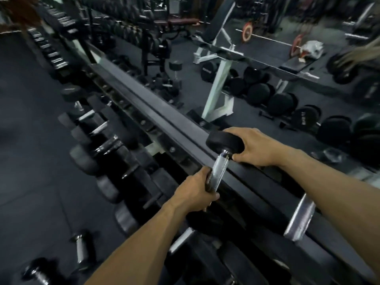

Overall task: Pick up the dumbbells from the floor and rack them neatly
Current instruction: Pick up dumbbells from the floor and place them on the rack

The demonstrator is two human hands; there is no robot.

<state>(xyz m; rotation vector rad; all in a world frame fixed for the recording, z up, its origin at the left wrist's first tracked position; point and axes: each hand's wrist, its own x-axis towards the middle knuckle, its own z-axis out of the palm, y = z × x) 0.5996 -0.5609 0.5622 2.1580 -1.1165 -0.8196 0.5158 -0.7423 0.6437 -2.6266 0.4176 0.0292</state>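
Observation:
I hold a black round-headed dumbbell (221,165) with a chrome handle over the long black dumbbell rack (164,128). My left hand (195,194) grips the lower part of the handle near the near head. My right hand (253,149) holds the far head, fingers curled over its rim. The dumbbell is tilted, with its far head above the rack's top rail. Two more dumbbells (80,250) (38,272) lie on the dark floor at bottom left.
Racked dumbbells (102,149) fill the lower tier to the left. A chrome-handled dumbbell (299,218) sits on the rack at right. Beyond the rack, seemingly a mirror, are a white bench frame (221,79), a row of round dumbbells (283,101) and a barbell with red plates (246,31).

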